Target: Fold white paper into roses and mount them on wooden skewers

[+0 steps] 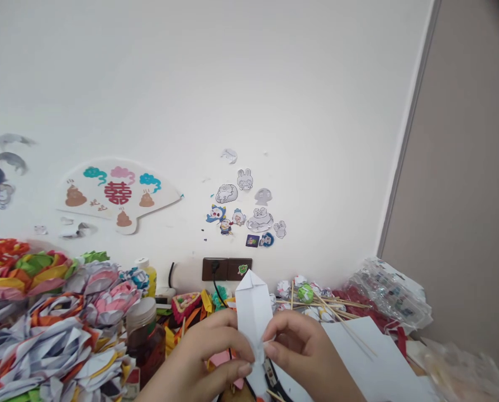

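Observation:
A folded white paper piece with a pointed top stands upright at the bottom middle of the view. My left hand pinches its lower left edge between thumb and fingers. My right hand pinches its lower right edge the same way. Both hands meet at the paper's narrow bottom end, just above a cluttered table. Beneath the hands lie a pink sheet and dark scissors handles, partly hidden.
Piles of folded paper flowers fill the left. A brown jar stands beside them. Wooden skewers with paper balls, white sheets and a plastic bag lie at the right. A wall socket and stickers are on the wall.

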Demonstrator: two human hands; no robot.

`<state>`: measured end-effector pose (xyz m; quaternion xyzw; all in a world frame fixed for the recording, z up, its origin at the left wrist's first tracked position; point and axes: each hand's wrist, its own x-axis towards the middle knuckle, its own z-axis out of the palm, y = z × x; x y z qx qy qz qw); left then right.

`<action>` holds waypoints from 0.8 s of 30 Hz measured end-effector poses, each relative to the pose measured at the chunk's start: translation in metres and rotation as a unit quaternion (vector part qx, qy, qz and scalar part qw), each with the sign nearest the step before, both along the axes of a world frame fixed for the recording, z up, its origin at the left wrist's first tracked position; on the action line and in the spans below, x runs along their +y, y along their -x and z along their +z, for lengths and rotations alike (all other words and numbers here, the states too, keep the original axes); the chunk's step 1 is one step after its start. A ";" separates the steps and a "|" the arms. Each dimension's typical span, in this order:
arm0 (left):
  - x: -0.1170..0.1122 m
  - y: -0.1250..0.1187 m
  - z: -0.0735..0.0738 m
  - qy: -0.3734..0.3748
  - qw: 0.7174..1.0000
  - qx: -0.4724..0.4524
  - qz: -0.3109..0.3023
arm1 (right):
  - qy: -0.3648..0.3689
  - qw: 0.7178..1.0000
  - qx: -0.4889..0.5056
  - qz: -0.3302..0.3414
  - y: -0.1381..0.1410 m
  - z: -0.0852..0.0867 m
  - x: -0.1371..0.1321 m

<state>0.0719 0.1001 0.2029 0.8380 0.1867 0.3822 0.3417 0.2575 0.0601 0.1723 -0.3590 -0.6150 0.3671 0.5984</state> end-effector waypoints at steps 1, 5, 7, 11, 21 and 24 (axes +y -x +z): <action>0.000 0.000 0.000 0.002 1.000 -0.002 -0.001 | 0.003 1.000 0.010 0.003 0.001 0.001 -0.001; 0.001 -0.004 -0.003 0.004 0.999 -0.003 0.039 | 0.012 0.999 0.033 0.016 0.002 0.003 0.000; 0.002 -0.010 -0.007 0.029 0.997 -0.011 0.071 | 0.005 0.999 0.039 0.014 0.002 0.001 0.003; 0.003 -0.023 -0.014 0.142 0.984 -0.070 0.081 | -0.003 0.999 0.048 -0.016 0.002 -0.003 0.008; -0.001 -0.039 -0.014 0.218 0.956 -0.144 0.137 | 0.005 0.993 0.074 -0.088 0.007 -0.002 0.010; -0.002 -0.042 -0.014 0.220 0.948 -0.164 0.158 | 0.009 0.993 0.075 -0.089 0.009 -0.002 0.010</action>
